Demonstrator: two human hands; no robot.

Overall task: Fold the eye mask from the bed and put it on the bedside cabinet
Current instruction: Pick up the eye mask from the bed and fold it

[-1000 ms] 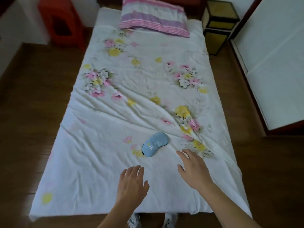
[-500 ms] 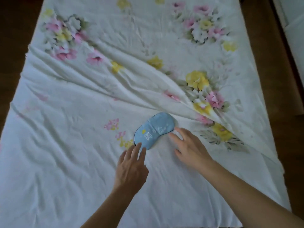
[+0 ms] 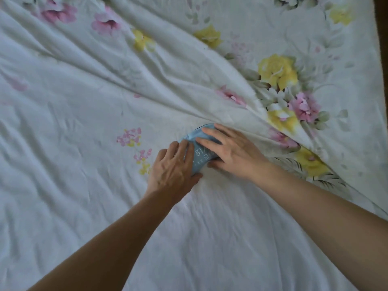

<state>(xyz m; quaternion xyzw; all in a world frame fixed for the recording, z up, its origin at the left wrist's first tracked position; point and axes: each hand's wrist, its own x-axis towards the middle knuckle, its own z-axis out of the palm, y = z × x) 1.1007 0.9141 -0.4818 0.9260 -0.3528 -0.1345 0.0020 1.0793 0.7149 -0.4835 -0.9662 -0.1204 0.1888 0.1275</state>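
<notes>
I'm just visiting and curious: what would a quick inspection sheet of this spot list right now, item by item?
Surface: white floral bedsheet, wrinkled, with a long diagonal crease running to the right of the hands.
Job's things: blue eye mask with white print, lying on the sheet, mostly covered by both hands; the bedside cabinet is out of view.
Clutter: nothing seen.
Grippers: left hand lies on the mask's left end; right hand lies on its right part, fingers flat. Whether either hand is gripping the mask cannot be told.
Cables: nothing seen.
Surroundings: a strip of dark floor at the right edge.
</notes>
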